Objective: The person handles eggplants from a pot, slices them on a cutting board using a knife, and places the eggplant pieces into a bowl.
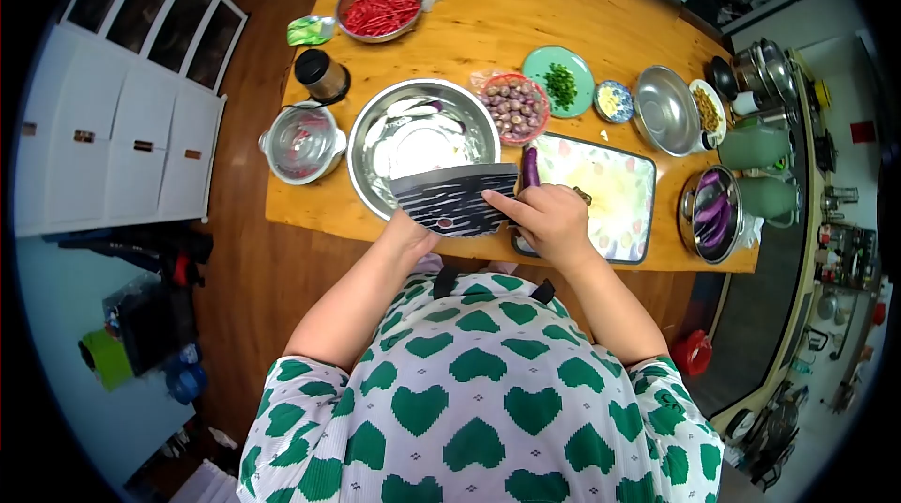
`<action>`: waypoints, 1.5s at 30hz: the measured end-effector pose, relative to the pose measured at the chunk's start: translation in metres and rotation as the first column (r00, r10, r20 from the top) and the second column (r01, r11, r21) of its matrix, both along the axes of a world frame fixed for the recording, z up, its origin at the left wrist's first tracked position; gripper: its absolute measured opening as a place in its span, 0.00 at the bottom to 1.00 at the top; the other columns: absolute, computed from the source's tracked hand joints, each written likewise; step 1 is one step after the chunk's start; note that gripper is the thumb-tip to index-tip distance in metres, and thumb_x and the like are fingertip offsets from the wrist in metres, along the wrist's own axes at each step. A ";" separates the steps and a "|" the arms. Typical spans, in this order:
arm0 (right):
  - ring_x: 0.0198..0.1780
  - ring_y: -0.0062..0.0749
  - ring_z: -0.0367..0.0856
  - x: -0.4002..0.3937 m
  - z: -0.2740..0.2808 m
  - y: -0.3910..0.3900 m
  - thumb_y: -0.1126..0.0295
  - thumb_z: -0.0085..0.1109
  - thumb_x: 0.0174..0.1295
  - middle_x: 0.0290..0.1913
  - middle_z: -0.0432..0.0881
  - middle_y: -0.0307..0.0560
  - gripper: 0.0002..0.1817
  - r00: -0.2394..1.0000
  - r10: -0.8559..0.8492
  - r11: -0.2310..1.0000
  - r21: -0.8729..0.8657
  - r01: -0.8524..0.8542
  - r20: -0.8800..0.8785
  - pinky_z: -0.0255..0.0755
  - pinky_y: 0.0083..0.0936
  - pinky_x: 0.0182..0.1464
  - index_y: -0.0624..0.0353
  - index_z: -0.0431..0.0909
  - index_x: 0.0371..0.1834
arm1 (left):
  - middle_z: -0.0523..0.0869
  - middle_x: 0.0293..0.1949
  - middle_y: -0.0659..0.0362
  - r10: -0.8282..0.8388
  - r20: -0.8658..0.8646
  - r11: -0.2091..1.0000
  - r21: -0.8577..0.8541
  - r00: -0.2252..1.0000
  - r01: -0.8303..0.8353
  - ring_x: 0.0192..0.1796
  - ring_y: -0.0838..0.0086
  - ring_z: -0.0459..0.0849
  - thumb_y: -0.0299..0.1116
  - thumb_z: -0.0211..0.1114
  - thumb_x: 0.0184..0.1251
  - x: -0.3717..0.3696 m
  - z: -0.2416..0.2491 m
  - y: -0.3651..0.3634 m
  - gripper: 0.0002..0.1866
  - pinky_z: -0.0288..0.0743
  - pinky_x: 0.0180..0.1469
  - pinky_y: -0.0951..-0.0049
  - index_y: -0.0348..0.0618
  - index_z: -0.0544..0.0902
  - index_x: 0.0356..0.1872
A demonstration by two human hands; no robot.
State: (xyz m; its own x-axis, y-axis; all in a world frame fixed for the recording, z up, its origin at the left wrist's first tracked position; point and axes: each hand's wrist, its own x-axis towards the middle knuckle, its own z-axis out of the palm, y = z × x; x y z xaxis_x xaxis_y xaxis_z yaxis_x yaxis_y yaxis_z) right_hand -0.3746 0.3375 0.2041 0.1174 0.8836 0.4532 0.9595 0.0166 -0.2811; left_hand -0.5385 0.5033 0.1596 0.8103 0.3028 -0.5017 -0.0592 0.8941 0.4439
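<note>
A wide cleaver with a dark, white-streaked blade (455, 201) is gripped in my right hand (554, 220), its index finger laid along the blade. The end of its handle shows past my knuckles. My left hand (413, 233) is at the blade's left end, with its fingers hidden behind the blade; whether they hold anything cannot be seen. The blade covers the near right rim of a large steel basin (375, 128), which has a few small dark bits inside. A purple eggplant (531, 166) lies at the left edge of the patterned cutting board (615, 184), beyond my right hand.
A red basket of small purple onions (514, 109) stands beyond the basin. Around it are a green plate (574, 67) with chopped greens, a steel bowl (666, 109), and a bowl of eggplants (713, 212). A lidded glass pot (303, 142) and red chilies (380, 11) are left.
</note>
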 end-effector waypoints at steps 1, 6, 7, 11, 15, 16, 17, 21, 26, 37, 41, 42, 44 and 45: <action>0.27 0.30 0.75 0.005 0.000 -0.007 0.69 0.69 0.50 0.25 0.66 0.34 0.30 1.000 -0.018 1.000 -0.005 0.018 0.006 0.71 0.30 0.30 0.33 0.89 0.61 | 0.86 0.63 0.50 -0.035 0.010 0.999 -0.008 0.999 0.035 0.59 0.64 0.90 0.36 0.56 0.86 0.006 -0.007 -0.003 0.18 0.90 0.60 0.63 0.41 0.78 0.68; 0.27 0.29 0.75 0.040 -0.013 -0.059 0.69 0.67 0.53 0.24 0.67 0.35 0.28 0.991 -0.133 0.989 -0.064 0.132 -0.008 0.72 0.31 0.31 0.33 0.89 0.61 | 0.89 0.59 0.51 -0.125 -0.140 0.990 0.042 0.982 0.132 0.55 0.64 0.92 0.36 0.55 0.86 0.062 -0.026 -0.041 0.18 0.91 0.57 0.63 0.39 0.78 0.66; 0.27 0.30 0.75 0.050 -0.016 -0.070 0.70 0.67 0.53 0.24 0.67 0.35 0.29 0.987 -0.158 0.984 -0.084 0.157 -0.008 0.72 0.31 0.31 0.34 0.89 0.61 | 0.89 0.58 0.51 -0.127 -0.171 0.989 0.059 0.977 0.138 0.55 0.64 0.92 0.36 0.54 0.86 0.079 -0.017 -0.051 0.18 0.91 0.57 0.63 0.38 0.78 0.67; 0.27 0.31 0.76 0.097 -0.039 -0.112 0.71 0.67 0.53 0.24 0.67 0.35 0.30 0.973 -0.230 0.970 -0.092 0.226 -0.031 0.73 0.32 0.32 0.33 0.89 0.62 | 0.90 0.58 0.50 -0.277 -0.105 0.955 0.080 0.955 0.286 0.55 0.65 0.93 0.41 0.45 0.91 0.150 -0.015 -0.087 0.22 0.91 0.55 0.67 0.38 0.79 0.67; 0.27 0.32 0.77 0.141 -0.062 -0.139 0.72 0.67 0.52 0.24 0.69 0.35 0.30 0.956 -0.293 0.952 -0.089 0.292 0.007 0.72 0.33 0.31 0.33 0.88 0.61 | 0.89 0.60 0.46 -0.393 -0.040 0.919 -0.019 0.918 0.393 0.56 0.62 0.92 0.40 0.46 0.90 0.217 -0.054 -0.107 0.23 0.91 0.57 0.65 0.34 0.78 0.70; 0.27 0.32 0.77 0.152 -0.069 -0.144 0.71 0.67 0.53 0.24 0.69 0.35 0.28 0.951 -0.309 0.944 -0.113 0.309 0.022 0.72 0.33 0.31 0.32 0.88 0.60 | 0.89 0.60 0.47 -0.406 -0.113 0.913 -0.014 0.907 0.407 0.56 0.62 0.92 0.44 0.45 0.90 0.231 -0.055 -0.113 0.25 0.91 0.57 0.66 0.35 0.79 0.68; 0.27 0.32 0.78 0.164 -0.078 -0.149 0.71 0.67 0.53 0.24 0.70 0.35 0.28 0.949 -0.313 0.940 -0.132 0.314 0.026 0.72 0.33 0.31 0.31 0.88 0.60 | 0.90 0.58 0.49 -0.398 -0.104 0.917 -0.001 0.912 0.400 0.55 0.64 0.92 0.47 0.46 0.90 0.238 -0.077 -0.116 0.26 0.90 0.56 0.67 0.35 0.81 0.66; 0.28 0.33 0.79 0.196 -0.098 -0.159 0.70 0.68 0.56 0.23 0.71 0.35 0.24 0.942 -0.335 0.929 -0.170 0.330 0.001 0.73 0.34 0.31 0.30 0.89 0.57 | 0.92 0.46 0.56 -0.387 -0.096 0.921 -0.097 0.917 0.378 0.34 0.80 0.86 0.38 0.54 0.87 0.260 -0.126 -0.117 0.16 0.84 0.36 0.80 0.38 0.84 0.57; 0.30 0.38 0.83 0.230 -0.133 -0.172 0.71 0.69 0.56 0.25 0.78 0.38 0.22 0.911 -0.395 0.912 -0.174 0.372 -0.122 0.76 0.37 0.33 0.33 0.92 0.53 | 0.89 0.39 0.60 -0.323 -0.156 0.939 -0.175 0.933 0.296 0.34 0.79 0.84 0.21 0.61 0.78 0.282 -0.138 -0.123 0.06 0.82 0.36 0.81 0.39 0.84 0.49; 0.34 0.45 0.85 0.266 -0.172 -0.181 0.72 0.70 0.60 0.30 0.84 0.44 0.20 0.841 -0.487 0.872 -0.183 0.454 -0.237 0.80 0.41 0.38 0.38 0.91 0.55 | 0.87 0.50 0.57 -0.306 -0.045 0.915 -0.288 0.951 0.281 0.55 0.69 0.90 0.22 0.63 0.80 0.278 -0.192 -0.107 0.03 0.89 0.59 0.74 0.40 0.80 0.49; 0.39 0.45 0.88 0.267 -0.162 -0.187 0.72 0.69 0.61 0.37 0.89 0.46 0.18 0.756 -0.620 0.765 -0.377 0.523 -0.210 0.82 0.39 0.42 0.40 0.92 0.54 | 0.89 0.49 0.55 -0.269 -0.118 0.941 -0.246 0.956 0.235 0.48 0.71 0.90 0.25 0.63 0.81 0.269 -0.177 -0.105 0.06 0.89 0.50 0.76 0.42 0.81 0.53; 0.40 0.44 0.89 0.265 -0.158 -0.186 0.71 0.69 0.63 0.40 0.90 0.46 0.17 0.745 -0.635 0.748 -0.404 0.527 -0.204 0.82 0.38 0.42 0.39 0.92 0.54 | 0.89 0.50 0.56 -0.268 -0.114 0.945 -0.224 0.957 0.238 0.48 0.71 0.90 0.25 0.63 0.82 0.266 -0.173 -0.103 0.06 0.88 0.50 0.77 0.42 0.81 0.54; 0.36 0.43 0.87 0.255 -0.153 -0.181 0.74 0.69 0.64 0.37 0.89 0.46 0.18 0.717 -0.628 0.775 -0.335 0.536 -0.302 0.81 0.35 0.39 0.41 0.92 0.55 | 0.89 0.50 0.56 -0.263 -0.102 0.954 -0.179 0.959 0.242 0.48 0.73 0.89 0.27 0.63 0.82 0.259 -0.165 -0.102 0.07 0.87 0.50 0.78 0.42 0.82 0.55; 0.34 0.43 0.86 0.250 -0.149 -0.178 0.75 0.68 0.64 0.36 0.88 0.46 0.18 0.704 -0.618 0.786 -0.300 0.541 -0.350 0.80 0.33 0.37 0.43 0.92 0.56 | 0.89 0.51 0.57 -0.259 -0.105 0.961 -0.125 0.960 0.245 0.48 0.74 0.89 0.27 0.63 0.82 0.256 -0.157 -0.103 0.08 0.87 0.49 0.79 0.42 0.81 0.56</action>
